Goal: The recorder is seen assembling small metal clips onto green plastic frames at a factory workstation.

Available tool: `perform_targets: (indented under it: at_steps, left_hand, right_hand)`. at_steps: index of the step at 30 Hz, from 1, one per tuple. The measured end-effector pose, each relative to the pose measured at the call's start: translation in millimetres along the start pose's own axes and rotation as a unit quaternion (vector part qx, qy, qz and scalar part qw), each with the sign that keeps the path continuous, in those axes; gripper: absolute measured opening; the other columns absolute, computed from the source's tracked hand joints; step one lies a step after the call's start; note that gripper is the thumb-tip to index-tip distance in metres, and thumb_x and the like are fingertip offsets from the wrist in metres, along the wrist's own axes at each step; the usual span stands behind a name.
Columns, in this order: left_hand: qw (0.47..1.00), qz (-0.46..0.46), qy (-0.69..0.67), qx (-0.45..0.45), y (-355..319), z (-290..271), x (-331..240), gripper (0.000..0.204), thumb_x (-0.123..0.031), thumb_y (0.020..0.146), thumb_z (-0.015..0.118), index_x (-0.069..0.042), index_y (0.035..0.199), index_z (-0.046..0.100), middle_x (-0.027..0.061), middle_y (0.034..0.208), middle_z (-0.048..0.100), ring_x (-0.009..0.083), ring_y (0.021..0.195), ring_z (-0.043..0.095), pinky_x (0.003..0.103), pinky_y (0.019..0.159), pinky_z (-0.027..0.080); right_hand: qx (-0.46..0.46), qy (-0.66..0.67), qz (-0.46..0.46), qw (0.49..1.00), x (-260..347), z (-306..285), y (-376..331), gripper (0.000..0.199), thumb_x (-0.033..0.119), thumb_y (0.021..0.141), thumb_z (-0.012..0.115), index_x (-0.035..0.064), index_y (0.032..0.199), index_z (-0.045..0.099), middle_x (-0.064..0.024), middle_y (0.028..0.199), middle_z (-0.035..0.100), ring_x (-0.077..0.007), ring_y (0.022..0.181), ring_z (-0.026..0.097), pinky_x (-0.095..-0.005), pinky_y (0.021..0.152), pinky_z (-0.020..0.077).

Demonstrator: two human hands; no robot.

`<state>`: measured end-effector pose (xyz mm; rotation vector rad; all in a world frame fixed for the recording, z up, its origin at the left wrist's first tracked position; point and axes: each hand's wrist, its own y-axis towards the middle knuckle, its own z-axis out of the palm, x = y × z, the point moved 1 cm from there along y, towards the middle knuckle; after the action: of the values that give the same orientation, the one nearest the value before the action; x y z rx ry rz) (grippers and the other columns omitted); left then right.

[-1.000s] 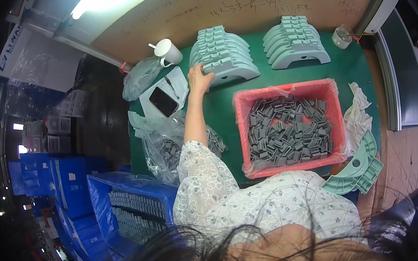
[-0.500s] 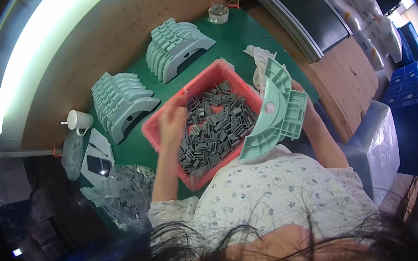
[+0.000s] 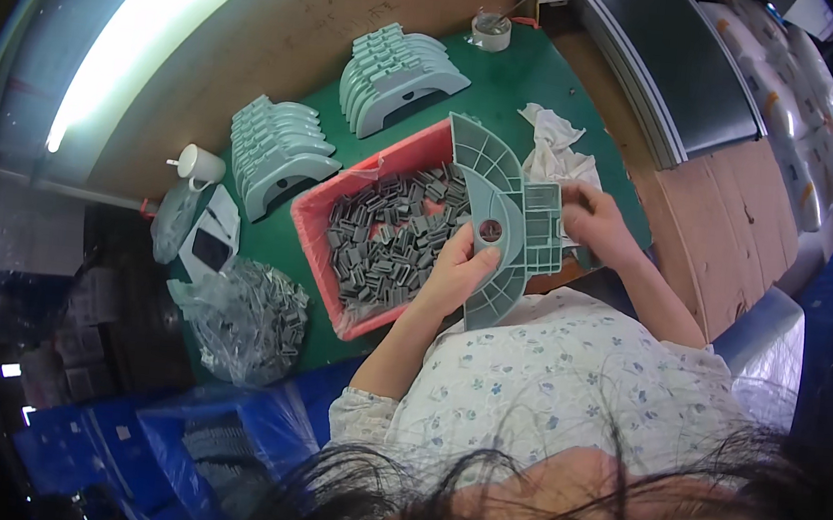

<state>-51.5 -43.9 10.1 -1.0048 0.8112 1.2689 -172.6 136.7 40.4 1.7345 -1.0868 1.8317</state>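
By a bin (image 3: 312, 240) of grey clips (image 3: 389, 232), left fingers (image 3: 484, 259) grip a bracket (image 3: 542, 224); whether right fingers (image 3: 583, 194) grip is unclear.

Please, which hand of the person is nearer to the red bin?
Left. The left hand, holding the pale green part, is at the right side of the red bin; the right hand is farther right, beyond that part.

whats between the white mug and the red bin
The left stack of pale green curved parts stands between them, as the head view shows.
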Motion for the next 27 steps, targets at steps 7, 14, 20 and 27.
perform_targets:
  at_steps: [7,14,20,27]
  left_hand:
    - [0.995,0.034,0.094,-0.032,4,28,-2,0.033,-0.013,0.084,0.049,-0.002,0.115,0.043,0.0016,0.103,0.052,0.0085,0.092,0.047,0.024,0.082,0.037]
    - [0.996,0.032,0.058,-0.064,4,37,-2,0.034,-0.012,0.084,0.049,-0.002,0.116,0.042,0.0015,0.103,0.051,0.0078,0.091,0.047,0.024,0.081,0.037]
    - [0.994,0.022,0.080,-0.071,10,29,0,0.032,-0.012,0.084,0.048,-0.002,0.114,0.043,0.0019,0.103,0.052,0.0079,0.090,0.047,0.024,0.080,0.038]
    - [0.994,0.019,0.093,-0.062,17,27,-4,0.031,-0.012,0.084,0.048,-0.001,0.113,0.044,0.0024,0.102,0.052,0.0085,0.090,0.046,0.024,0.080,0.037]
  right_hand:
    - [0.039,0.035,0.007,0.999,-19,-16,6,0.026,0.014,0.080,0.051,-0.0012,0.101,0.051,0.0011,0.072,0.050,-0.0033,0.060,0.043,-0.0191,0.052,0.0358]
    - [0.085,0.023,-0.015,0.996,-16,-49,2,0.031,0.014,0.086,0.039,-0.0005,0.113,0.046,-0.0009,0.075,0.047,-0.0058,0.059,0.038,-0.0182,0.055,0.0336]
    - [0.044,-0.179,-0.109,0.977,0,-41,-4,0.028,0.009,0.081,0.048,0.0028,0.107,0.053,-0.0045,0.080,0.054,-0.0128,0.070,0.050,-0.0246,0.066,0.0414]
    - [0.018,-0.327,-0.230,0.916,12,-37,-4,0.033,0.008,0.074,0.054,0.0100,0.107,0.055,-0.0107,0.088,0.057,-0.0257,0.081,0.056,-0.0316,0.070,0.0437]
